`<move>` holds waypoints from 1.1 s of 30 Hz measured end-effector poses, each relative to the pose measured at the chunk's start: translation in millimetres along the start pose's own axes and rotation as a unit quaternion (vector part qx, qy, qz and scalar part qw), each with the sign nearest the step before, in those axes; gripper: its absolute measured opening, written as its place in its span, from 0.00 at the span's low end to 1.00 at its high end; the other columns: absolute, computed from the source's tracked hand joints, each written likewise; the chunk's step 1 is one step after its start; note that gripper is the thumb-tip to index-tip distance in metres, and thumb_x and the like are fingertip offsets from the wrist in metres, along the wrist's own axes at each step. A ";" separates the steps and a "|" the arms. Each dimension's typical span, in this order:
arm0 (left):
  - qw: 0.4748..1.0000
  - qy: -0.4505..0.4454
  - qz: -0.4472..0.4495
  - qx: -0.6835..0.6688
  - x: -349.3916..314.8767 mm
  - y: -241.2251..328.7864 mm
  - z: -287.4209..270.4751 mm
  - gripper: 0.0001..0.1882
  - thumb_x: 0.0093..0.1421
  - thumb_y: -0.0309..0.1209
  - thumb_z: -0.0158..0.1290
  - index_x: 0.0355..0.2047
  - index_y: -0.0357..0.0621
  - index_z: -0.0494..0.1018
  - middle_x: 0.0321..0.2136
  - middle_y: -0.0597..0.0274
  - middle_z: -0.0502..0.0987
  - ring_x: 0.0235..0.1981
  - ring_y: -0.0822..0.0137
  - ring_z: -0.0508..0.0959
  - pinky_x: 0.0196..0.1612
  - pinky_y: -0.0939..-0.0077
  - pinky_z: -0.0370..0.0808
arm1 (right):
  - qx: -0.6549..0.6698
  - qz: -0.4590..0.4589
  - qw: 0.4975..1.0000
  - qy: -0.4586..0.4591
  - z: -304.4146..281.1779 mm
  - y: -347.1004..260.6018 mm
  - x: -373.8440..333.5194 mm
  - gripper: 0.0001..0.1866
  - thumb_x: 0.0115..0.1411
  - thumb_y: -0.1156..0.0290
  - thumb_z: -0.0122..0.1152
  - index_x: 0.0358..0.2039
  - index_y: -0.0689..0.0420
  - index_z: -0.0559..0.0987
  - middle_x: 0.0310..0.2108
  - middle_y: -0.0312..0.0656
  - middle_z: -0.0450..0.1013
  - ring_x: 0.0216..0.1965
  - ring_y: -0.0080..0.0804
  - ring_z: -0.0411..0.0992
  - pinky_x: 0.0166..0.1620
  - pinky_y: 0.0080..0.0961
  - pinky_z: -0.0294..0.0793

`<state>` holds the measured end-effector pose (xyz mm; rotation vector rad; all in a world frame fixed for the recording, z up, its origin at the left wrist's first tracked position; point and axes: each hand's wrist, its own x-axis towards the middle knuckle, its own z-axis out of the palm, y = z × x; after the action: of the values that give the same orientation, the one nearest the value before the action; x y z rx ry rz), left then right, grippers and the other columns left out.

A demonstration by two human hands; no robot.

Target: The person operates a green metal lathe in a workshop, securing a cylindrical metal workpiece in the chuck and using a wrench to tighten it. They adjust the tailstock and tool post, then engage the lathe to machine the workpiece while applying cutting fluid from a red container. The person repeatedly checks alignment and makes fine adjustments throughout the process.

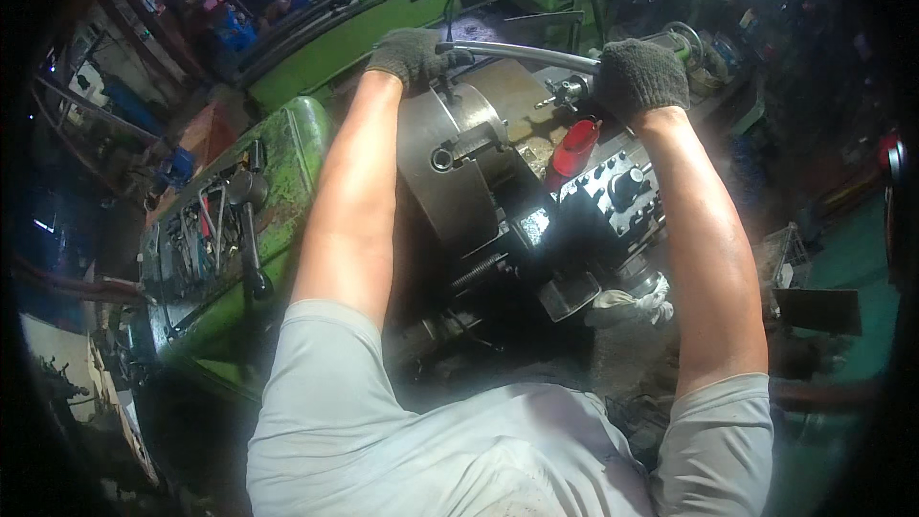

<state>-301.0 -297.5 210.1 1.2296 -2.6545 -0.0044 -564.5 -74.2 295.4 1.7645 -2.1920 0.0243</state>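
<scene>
I'm gripping a metal bar, my left hand curling at one end, my right hand closing round the other; it's spanning beyond the lathe chuck. The grasping is done; whether anything's joining the bar, I'm not seeing.

1. The right gloved hand hides the right end of the grey rod.
2. The lower edge cuts off the pale shirt.
3. Several hand tools on the green headstock are too small to identify.
4. The upper-left clutter is blurred.
</scene>
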 end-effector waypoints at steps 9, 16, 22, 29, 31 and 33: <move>0.997 0.042 -0.008 0.058 3.4 3.9 -1.4 0.42 0.58 0.73 0.51 0.41 0.42 0.82 0.41 0.39 0.83 0.46 0.40 0.82 0.51 0.47 0.77 | -0.035 -0.009 0.999 0.039 17.0 18.7 19.1 0.13 0.57 0.62 0.62 0.33 0.55 0.89 0.34 0.52 0.84 0.38 0.51 0.85 0.42 0.47 0.83; 0.997 0.080 -0.007 0.021 -14.7 34.9 -11.1 0.26 0.57 0.56 0.58 0.38 0.45 0.82 0.39 0.42 0.83 0.45 0.42 0.83 0.51 0.48 0.77 | 0.028 -0.087 0.996 -0.004 30.6 42.6 10.1 0.17 0.62 0.54 0.64 0.38 0.55 0.83 0.35 0.53 0.81 0.38 0.58 0.82 0.39 0.51 0.80; 0.986 0.085 0.014 0.143 -15.6 33.3 -16.1 0.13 0.50 0.40 0.60 0.33 0.49 0.81 0.34 0.47 0.82 0.43 0.46 0.82 0.45 0.50 0.77 | 0.436 -0.149 0.881 -0.106 46.7 70.3 -32.1 0.13 0.64 0.64 0.65 0.42 0.60 0.83 0.30 0.42 0.81 0.30 0.29 0.76 0.37 0.31 0.76; 0.967 -0.001 0.024 0.254 -6.3 64.3 -45.4 0.09 0.51 0.36 0.61 0.33 0.54 0.82 0.29 0.53 0.83 0.36 0.48 0.84 0.42 0.50 0.78 | 0.589 -0.122 0.792 -0.105 60.2 84.2 -35.6 0.18 0.65 0.59 0.68 0.48 0.59 0.83 0.33 0.44 0.83 0.34 0.31 0.80 0.40 0.30 0.78; 0.963 0.021 0.030 0.266 -7.9 87.7 -74.4 0.09 0.52 0.36 0.62 0.34 0.56 0.82 0.28 0.54 0.83 0.35 0.49 0.84 0.41 0.51 0.78 | 0.647 -0.108 0.749 -0.095 46.2 97.0 -41.9 0.18 0.64 0.60 0.69 0.48 0.59 0.84 0.35 0.41 0.83 0.35 0.29 0.80 0.41 0.28 0.78; 0.973 0.045 -0.004 0.225 -13.3 122.4 -108.9 0.10 0.52 0.37 0.62 0.36 0.57 0.83 0.29 0.54 0.83 0.36 0.49 0.85 0.40 0.51 0.79 | 0.686 -0.093 0.717 -0.076 37.1 116.7 -45.9 0.17 0.62 0.67 0.71 0.49 0.60 0.84 0.35 0.39 0.84 0.35 0.25 0.80 0.40 0.25 0.78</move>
<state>-363.6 -198.3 325.3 1.3215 -2.6538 0.6687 -676.3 -11.3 270.3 2.6233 -2.0891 1.9692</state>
